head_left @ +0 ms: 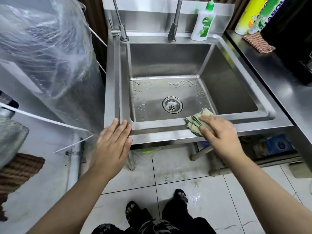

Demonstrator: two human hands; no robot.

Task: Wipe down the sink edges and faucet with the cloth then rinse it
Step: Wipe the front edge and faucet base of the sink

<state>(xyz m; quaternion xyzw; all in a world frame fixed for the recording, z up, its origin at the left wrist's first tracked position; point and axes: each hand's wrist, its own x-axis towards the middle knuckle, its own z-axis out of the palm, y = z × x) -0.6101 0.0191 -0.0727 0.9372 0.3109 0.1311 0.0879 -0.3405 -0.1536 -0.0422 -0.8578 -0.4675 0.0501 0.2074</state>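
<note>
From the head camera, a square stainless-steel sink (168,130) fills the middle, its brushed walls dull and its flat bottom beaded with water drops around a round, perforated drain (172,104). The right hand (217,130) lies palm down on the sink's near edge, toward the near right corner, pressing a folded, pale green cloth (196,121) with a coarse weave onto the metal; its fingers (205,119) are stretched flat over the cloth rather than curled round it, and part of the cloth laps over the inner lip into the basin. The left hand (114,142) rests at the sink's near left corner, holding nothing, its fingers (124,126) open and together, their tips touching the rim.

At the far edge two slim, round metal faucets rise: a left faucet (120,22) at the far left corner and a middle faucet (175,19) with a dark lever at its base. Just right of that one stands a white plastic soap bottle (202,22) with a green pump and label. A smooth steel tabletop (276,73) adjoins the sink's right edge; near its far end lies a brown woven pad (259,43). Crinkled clear plastic sheeting (45,48) hangs to the left of the sink. Below, the floor (185,169) is of glossy white tiles.
</note>
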